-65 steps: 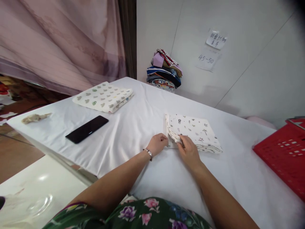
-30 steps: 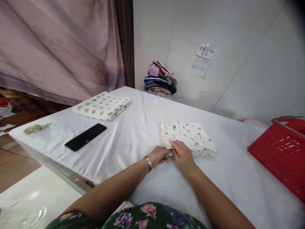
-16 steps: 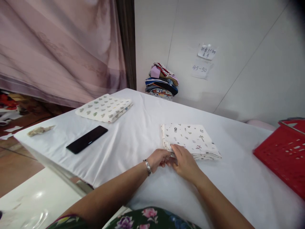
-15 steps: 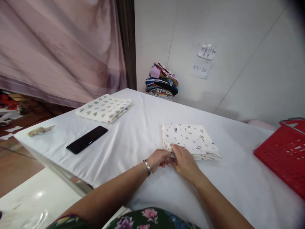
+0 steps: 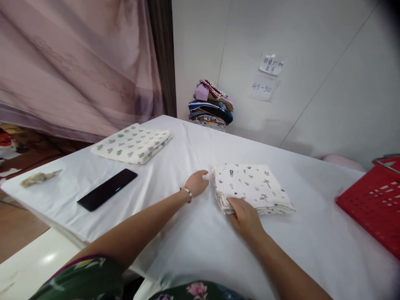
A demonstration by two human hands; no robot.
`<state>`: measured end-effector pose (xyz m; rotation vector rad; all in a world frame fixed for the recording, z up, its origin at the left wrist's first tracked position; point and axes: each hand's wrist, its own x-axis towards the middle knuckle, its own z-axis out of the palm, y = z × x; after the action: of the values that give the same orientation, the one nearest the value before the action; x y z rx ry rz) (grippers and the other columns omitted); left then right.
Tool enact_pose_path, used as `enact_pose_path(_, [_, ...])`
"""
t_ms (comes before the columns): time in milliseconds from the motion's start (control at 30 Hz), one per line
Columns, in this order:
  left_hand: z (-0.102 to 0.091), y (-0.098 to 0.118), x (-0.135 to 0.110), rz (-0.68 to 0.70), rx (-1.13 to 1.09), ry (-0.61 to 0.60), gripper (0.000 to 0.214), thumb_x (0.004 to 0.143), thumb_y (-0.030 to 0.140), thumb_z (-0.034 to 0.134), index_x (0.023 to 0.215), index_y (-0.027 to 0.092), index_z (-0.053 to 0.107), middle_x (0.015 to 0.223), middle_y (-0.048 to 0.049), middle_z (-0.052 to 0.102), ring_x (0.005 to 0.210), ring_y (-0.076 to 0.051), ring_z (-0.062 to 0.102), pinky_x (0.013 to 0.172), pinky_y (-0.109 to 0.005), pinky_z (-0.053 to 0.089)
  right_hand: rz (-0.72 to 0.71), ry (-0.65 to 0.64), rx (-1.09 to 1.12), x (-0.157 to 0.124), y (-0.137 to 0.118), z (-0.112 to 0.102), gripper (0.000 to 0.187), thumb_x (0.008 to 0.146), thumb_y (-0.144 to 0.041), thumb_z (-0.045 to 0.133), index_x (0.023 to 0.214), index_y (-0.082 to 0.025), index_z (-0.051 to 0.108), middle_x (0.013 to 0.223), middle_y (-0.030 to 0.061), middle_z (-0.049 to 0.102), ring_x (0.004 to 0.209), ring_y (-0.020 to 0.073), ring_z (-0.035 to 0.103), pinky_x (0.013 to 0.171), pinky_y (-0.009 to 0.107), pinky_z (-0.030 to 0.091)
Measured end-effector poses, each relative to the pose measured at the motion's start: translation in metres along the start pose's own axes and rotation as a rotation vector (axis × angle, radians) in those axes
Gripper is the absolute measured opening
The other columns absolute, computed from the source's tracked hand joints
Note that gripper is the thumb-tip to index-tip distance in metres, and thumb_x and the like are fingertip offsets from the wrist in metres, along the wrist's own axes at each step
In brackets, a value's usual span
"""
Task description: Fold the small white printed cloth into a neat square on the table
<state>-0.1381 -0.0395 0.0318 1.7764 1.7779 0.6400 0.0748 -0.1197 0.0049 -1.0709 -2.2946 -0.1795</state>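
Note:
A folded white cloth with small printed motifs [image 5: 254, 186] lies on the white table cover [image 5: 175, 166]. My right hand [image 5: 245, 216] rests at the cloth's near edge, fingertips on or tucked at its near left corner; whether it pinches the layers is unclear. My left hand [image 5: 196, 182], with a bracelet at the wrist, lies beside the cloth's left edge, fingers loosely extended toward it, holding nothing.
A second folded cloth with green and grey prints [image 5: 133, 143] lies at the far left. A black phone [image 5: 107, 194] sits nearer. A red plastic basket [image 5: 375, 200] stands at the right. A stack of coloured fabrics [image 5: 211, 104] sits by the wall. A scrap [image 5: 39, 178] lies at the left edge.
My left hand moved away from the cloth's near corner to its left side and opened. My right hand stayed at the near edge. The camera shifted slightly.

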Motion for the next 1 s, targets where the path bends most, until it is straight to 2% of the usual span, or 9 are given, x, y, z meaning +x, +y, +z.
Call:
enact_pose_path(67, [0.003, -0.002, 0.023, 0.109, 0.076, 0.056, 0.051, 0.074, 0.021, 0.051, 0.125, 0.016, 0.048, 0.116, -0.0083, 0.058, 0.091, -0.018, 0.059, 0.082, -0.027, 0.043, -0.023, 0.020, -0.011, -0.002, 0.000, 0.002, 0.037, 0.076, -0.009, 0.042, 0.111, -0.015, 0.052, 0.102, 0.0101, 0.064, 0.092, 0.0210, 0.058, 0.079, 0.035, 0.049])
enact_pose_path(133, [0.008, -0.002, 0.042, 0.210, 0.107, 0.043, 0.055, 0.074, 0.019, 0.050, 0.129, 0.018, 0.044, 0.128, -0.0070, 0.050, 0.098, -0.019, 0.056, 0.085, -0.027, 0.042, -0.044, 0.031, -0.015, -0.003, 0.000, 0.004, 0.038, 0.075, -0.009, 0.043, 0.112, -0.015, 0.051, 0.103, 0.0104, 0.063, 0.094, 0.0212, 0.058, 0.081, 0.036, 0.049])
enact_pose_path(267, [0.014, 0.000, 0.065, 0.299, 0.132, -0.041, 0.049, 0.077, 0.019, 0.047, 0.125, 0.024, 0.049, 0.123, -0.0022, 0.054, 0.104, -0.018, 0.053, 0.088, -0.027, 0.040, -0.080, 0.043, 0.011, -0.003, 0.000, 0.003, 0.042, 0.073, -0.005, 0.043, 0.113, -0.015, 0.051, 0.108, 0.0115, 0.060, 0.102, 0.0221, 0.053, 0.085, 0.039, 0.047])
enact_pose_path(367, [0.011, 0.001, 0.076, 0.331, 0.144, -0.053, 0.038, 0.080, 0.021, 0.044, 0.115, 0.027, 0.057, 0.113, 0.0006, 0.061, 0.099, -0.018, 0.055, 0.084, -0.026, 0.041, -0.081, 0.048, 0.044, 0.002, -0.001, 0.001, 0.040, 0.072, -0.002, 0.042, 0.109, -0.014, 0.053, 0.111, 0.0133, 0.056, 0.107, 0.0241, 0.049, 0.088, 0.041, 0.044])
enact_pose_path(500, [0.007, 0.001, 0.089, 0.325, 0.268, 0.039, 0.031, 0.083, 0.024, 0.040, 0.106, 0.030, 0.060, 0.108, 0.0008, 0.063, 0.096, -0.020, 0.056, 0.077, -0.028, 0.041, -0.036, 0.045, 0.037, 0.010, 0.000, 0.003, 0.033, 0.074, -0.004, 0.043, 0.103, -0.015, 0.056, 0.097, 0.0112, 0.059, 0.092, 0.0219, 0.053, 0.076, 0.037, 0.046])
enact_pose_path(633, [0.012, -0.004, 0.101, 0.315, 0.338, 0.010, 0.030, 0.080, 0.022, 0.043, 0.106, 0.027, 0.058, 0.108, -0.0018, 0.061, 0.095, -0.020, 0.055, 0.074, -0.028, 0.040, -0.010, -0.012, 0.017, 0.015, -0.002, 0.007, 0.027, 0.075, -0.006, 0.043, 0.096, -0.014, 0.058, 0.091, 0.0108, 0.059, 0.085, 0.0210, 0.052, 0.071, 0.034, 0.044])
enact_pose_path(833, [0.015, -0.010, 0.106, 0.289, 0.289, -0.002, 0.030, 0.081, 0.023, 0.043, 0.106, 0.029, 0.059, 0.110, -0.0001, 0.061, 0.096, -0.020, 0.055, 0.077, -0.028, 0.041, 0.023, -0.093, 0.029, 0.017, -0.006, 0.008, 0.023, 0.077, -0.006, 0.042, 0.091, -0.016, 0.057, 0.084, 0.0073, 0.057, 0.078, 0.0190, 0.049, 0.066, 0.032, 0.039])
enact_pose_path(1000, [0.009, -0.009, 0.110, 0.188, 0.115, -0.028, 0.030, 0.076, 0.021, 0.049, 0.101, 0.028, 0.063, 0.106, 0.0027, 0.063, 0.093, -0.017, 0.057, 0.079, -0.025, 0.043, 0.049, -0.138, 0.039, 0.019, -0.008, 0.007, 0.021, 0.079, -0.007, 0.043, 0.090, -0.017, 0.057, 0.084, 0.0060, 0.057, 0.077, 0.0185, 0.047, 0.067, 0.032, 0.036])
